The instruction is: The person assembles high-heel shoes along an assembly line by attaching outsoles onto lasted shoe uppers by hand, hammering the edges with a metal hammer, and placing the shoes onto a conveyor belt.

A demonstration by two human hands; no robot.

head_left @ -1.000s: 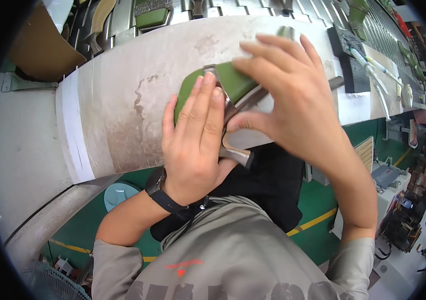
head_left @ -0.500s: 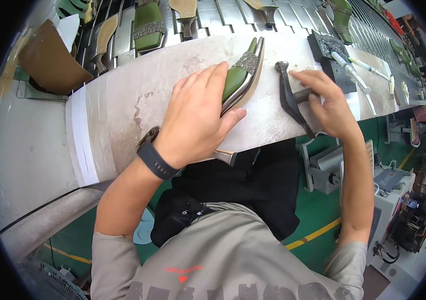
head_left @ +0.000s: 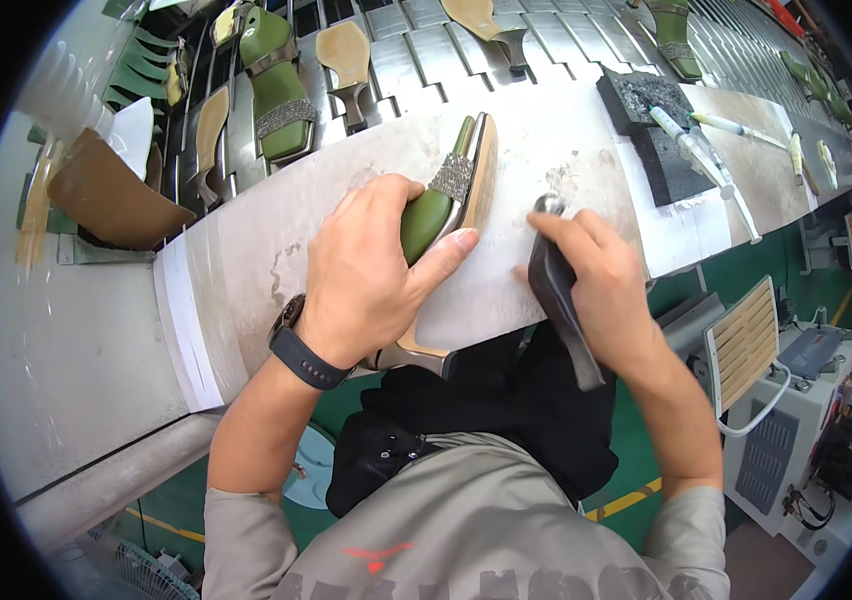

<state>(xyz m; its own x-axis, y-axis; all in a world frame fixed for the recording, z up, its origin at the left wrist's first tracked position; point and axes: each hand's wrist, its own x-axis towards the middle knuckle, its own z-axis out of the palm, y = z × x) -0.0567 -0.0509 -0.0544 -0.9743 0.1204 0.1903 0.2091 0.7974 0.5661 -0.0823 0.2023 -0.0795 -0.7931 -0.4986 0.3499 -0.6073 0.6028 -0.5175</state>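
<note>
My left hand [head_left: 361, 265] is wrapped around a heeled sandal [head_left: 429, 222] with a green upper, a glittery strap and a tan sole. The sandal lies on its side, toe pointing away from me, its heel jutting past the near edge of the worktable [head_left: 281, 215]. To the right, my right hand [head_left: 606, 290] closes around a dark cobbler's hammer [head_left: 554, 285]. Its round shiny face points away and its long tapered end points toward me; the handle is mostly hidden by my fingers. The hammer is raised at the table's near edge, apart from the sandal.
Green sandals [head_left: 281, 100] and tan-soled shoes [head_left: 344, 60] sit on the slatted metal conveyor [head_left: 406, 55] beyond the table. At right are a black block [head_left: 671, 165] and syringes [head_left: 691, 150]. A brown curved sheet [head_left: 111, 195] stands at left.
My right hand has closed around the hammer and lifted it, bringing it nearer to me. My left hand has shifted slightly left and nearer with the sandal, turning its sole more into view.
</note>
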